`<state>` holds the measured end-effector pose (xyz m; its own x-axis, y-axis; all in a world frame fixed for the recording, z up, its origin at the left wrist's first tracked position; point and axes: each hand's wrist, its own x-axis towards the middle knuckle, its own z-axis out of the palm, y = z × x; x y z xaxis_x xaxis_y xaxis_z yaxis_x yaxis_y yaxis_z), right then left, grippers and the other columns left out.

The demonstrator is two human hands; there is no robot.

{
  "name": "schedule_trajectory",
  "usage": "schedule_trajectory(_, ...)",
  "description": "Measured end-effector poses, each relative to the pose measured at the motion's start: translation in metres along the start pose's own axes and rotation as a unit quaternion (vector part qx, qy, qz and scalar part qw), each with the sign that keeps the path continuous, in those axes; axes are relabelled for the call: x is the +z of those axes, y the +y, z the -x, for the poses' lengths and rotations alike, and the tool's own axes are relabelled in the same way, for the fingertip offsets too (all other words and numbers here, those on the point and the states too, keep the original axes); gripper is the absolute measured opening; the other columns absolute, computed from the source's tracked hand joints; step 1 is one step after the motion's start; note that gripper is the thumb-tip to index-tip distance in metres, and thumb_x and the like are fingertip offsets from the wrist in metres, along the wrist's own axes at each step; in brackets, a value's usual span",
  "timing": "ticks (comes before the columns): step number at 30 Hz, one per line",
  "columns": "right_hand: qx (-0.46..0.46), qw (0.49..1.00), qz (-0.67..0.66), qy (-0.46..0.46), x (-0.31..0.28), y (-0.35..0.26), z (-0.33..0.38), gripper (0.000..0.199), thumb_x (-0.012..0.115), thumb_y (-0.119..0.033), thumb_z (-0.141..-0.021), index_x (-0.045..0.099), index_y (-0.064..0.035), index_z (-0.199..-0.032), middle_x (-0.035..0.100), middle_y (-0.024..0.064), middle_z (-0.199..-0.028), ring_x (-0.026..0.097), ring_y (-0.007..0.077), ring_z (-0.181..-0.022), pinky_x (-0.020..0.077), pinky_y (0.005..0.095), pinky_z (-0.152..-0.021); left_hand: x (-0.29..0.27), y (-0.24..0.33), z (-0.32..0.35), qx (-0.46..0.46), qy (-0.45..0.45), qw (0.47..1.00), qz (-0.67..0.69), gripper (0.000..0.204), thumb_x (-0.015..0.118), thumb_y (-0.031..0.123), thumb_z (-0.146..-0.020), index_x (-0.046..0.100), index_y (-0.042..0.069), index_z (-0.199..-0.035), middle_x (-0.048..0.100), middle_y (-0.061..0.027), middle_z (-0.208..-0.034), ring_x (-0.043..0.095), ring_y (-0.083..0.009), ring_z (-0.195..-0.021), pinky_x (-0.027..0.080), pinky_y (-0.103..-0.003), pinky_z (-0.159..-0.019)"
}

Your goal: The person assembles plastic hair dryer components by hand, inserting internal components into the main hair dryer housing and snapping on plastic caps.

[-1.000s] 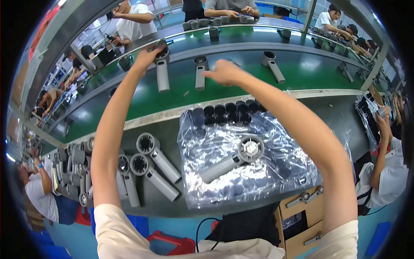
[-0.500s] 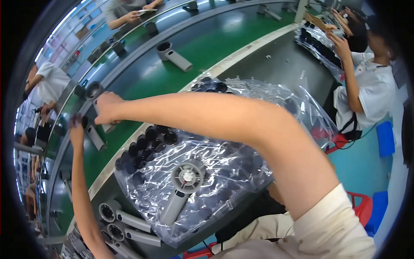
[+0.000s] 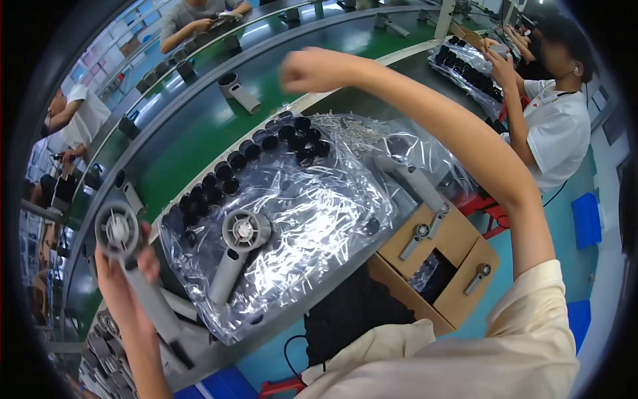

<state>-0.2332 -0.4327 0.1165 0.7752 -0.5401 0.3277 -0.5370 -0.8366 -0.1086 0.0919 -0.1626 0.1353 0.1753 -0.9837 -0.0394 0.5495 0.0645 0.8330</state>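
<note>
My left hand (image 3: 123, 292) is closed round the grey handle of a handheld fan (image 3: 119, 229), holding it up at the left with its round slatted head on top. My right hand (image 3: 316, 70) is raised over the green conveyor belt (image 3: 179, 143), its fingers curled in; whether anything is in them is hidden. Just left of that hand, a grey fan housing (image 3: 242, 96) lies on the belt. A second handheld fan (image 3: 229, 272) rests on a clear plastic sheet (image 3: 299, 219) in front of me. Several black round caps (image 3: 229, 169) line the sheet's far edge.
More grey fan bodies (image 3: 109, 352) are heaped at the lower left. An open cardboard box (image 3: 458, 239) stands at the right, with fan parts on its flaps. Small loose pieces (image 3: 352, 130) lie beyond the sheet. Co-workers sit at the right (image 3: 548, 133) and across the belt (image 3: 193, 30).
My right hand has swung from the left across to the right, away from my left hand. My left hand has drawn nearer to me and now holds a fan upright. The view has shifted.
</note>
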Motion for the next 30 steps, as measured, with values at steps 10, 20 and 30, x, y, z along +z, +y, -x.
schedule_trajectory(10, 0.224, 0.965, -0.108, -0.088, 0.037, 0.050, 0.121, 0.030, 0.066, -0.020, -0.071, 0.065, -0.0021, -0.096, 0.066, 0.0144, -0.089, 0.064, 0.0263, -0.082, 0.0501, 0.0338, -0.075, 0.023, -0.042, 0.137, -0.022, -0.396, 0.917, 0.038, 0.067, 0.041, 0.018, -0.091, 0.000, 0.029, -0.143, 0.050, -0.0246, -0.102, 0.050, -0.0265, -0.045, 0.045, -0.037, -0.038)
schedule_trajectory(20, 0.243, 0.961, -0.081, -0.106, 0.033, 0.043, 0.127, 0.032, 0.066, -0.028, -0.075, 0.065, -0.0033, -0.095, 0.066, 0.0124, -0.085, 0.063, 0.0250, -0.082, 0.0490, 0.0337, -0.074, 0.042, -0.069, 0.163, 0.039, -0.670, 0.740, -0.041, 0.085, 0.055, -0.005, -0.079, 0.004, 0.015, -0.144, 0.063, -0.0230, -0.076, 0.057, -0.0259, -0.049, 0.051, -0.032, -0.045)
schedule_trajectory(30, 0.262, 0.955, -0.080, -0.117, 0.036, 0.045, 0.123, 0.031, 0.065, -0.030, -0.076, 0.066, -0.0051, -0.094, 0.065, 0.0099, -0.075, 0.063, 0.0213, -0.071, 0.0491, 0.0315, -0.068, 0.051, -0.075, 0.151, 0.204, -0.603, 0.771, 0.004, 0.022, 0.055, 0.004, -0.083, 0.055, -0.012, -0.099, 0.062, -0.0220, -0.075, 0.058, -0.0292, -0.055, 0.049, -0.033, -0.047)
